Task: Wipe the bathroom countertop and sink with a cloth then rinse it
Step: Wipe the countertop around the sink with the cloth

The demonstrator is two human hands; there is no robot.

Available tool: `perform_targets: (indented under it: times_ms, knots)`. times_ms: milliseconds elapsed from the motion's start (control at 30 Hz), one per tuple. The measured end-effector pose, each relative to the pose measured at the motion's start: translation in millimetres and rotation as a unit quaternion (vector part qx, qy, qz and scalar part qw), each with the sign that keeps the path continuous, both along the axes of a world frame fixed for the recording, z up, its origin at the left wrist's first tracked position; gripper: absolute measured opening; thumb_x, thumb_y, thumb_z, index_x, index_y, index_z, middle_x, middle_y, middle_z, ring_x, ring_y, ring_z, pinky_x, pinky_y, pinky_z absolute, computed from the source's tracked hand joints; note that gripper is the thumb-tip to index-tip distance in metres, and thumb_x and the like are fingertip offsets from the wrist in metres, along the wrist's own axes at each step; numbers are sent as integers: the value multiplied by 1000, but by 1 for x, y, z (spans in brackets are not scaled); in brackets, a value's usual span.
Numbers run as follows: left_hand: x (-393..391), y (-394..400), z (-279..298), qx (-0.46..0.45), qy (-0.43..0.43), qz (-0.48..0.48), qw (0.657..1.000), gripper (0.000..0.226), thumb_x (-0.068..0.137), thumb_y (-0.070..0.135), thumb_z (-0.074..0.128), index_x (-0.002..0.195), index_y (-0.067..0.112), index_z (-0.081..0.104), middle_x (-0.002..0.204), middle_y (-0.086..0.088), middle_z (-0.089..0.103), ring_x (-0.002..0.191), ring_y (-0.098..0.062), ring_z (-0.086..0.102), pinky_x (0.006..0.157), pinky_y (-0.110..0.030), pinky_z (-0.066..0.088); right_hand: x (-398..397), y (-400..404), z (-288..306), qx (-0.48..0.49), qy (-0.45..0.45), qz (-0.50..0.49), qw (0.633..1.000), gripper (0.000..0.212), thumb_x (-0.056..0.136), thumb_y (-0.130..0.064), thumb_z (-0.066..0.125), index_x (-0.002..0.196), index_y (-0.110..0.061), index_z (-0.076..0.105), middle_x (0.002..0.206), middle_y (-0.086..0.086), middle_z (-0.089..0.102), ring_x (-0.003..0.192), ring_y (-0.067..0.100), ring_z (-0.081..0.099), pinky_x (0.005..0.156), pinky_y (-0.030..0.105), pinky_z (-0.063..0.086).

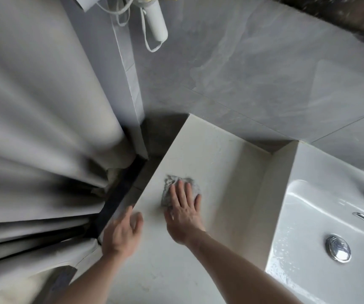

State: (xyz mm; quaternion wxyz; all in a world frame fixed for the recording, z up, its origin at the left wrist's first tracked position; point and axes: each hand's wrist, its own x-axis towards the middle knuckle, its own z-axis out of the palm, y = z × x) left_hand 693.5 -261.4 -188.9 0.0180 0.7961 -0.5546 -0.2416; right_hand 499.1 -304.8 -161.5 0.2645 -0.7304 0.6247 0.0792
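So we've got our right hand (183, 213) flat on the grey cloth (180, 190), fingers straight and spread wide, pressing it onto the pale worktop (209, 154) left of the white sink (321, 218). Our left hand (123, 232) rests on the worktop's near-left edge, grip loose and holding nothing, just beside the curtain (34, 128).

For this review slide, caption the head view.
Right hand presses cloth flat on countertop; left hand at counter edge.
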Motion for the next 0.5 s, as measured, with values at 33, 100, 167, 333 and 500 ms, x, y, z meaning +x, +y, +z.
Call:
perform_targets:
  times_ms: [33,100,167,333,500]
  knots:
    - [0,0,1,3,1,2,1000,51,97,55,37,133,23,53,123,-5,69,108,-33,66,88,-38,51,3,-3,1,2,-1,24,1000,73,106,-42,27,162,-23,-16,166,-3,-32,151,23,-35,124,57,-14]
    - [-1,1,2,3,3,3,1000,49,96,55,37,130,23,54,120,-6,71,107,-34,66,86,-39,51,-6,-8,0,5,2,34,999,73,107,-43,28,162,-26,-16,166,-5,-32,151,20,-35,125,55,-13]
    - [-2,1,3,6,2,1,1000,50,96,57,36,128,23,54,117,-6,72,105,-34,67,83,-40,52,-32,-10,-6,-4,-1,-27,1000,73,105,-46,30,163,-27,-11,168,-7,-27,152,17,-32,126,53,-11]
    - [-3,0,8,4,12,7,1000,49,95,59,33,129,28,51,113,-5,72,99,-33,68,78,-39,52,-117,4,-22,-52,47,-219,973,80,95,-63,21,164,-26,6,173,1,-2,159,21,-8,127,52,0]
    - [-3,-1,10,-4,24,12,1000,41,96,58,34,126,35,49,112,-3,72,97,-33,69,79,-38,54,-105,-3,-27,-53,58,-320,944,88,91,-71,14,165,-25,1,173,0,-7,158,24,-7,124,59,1]
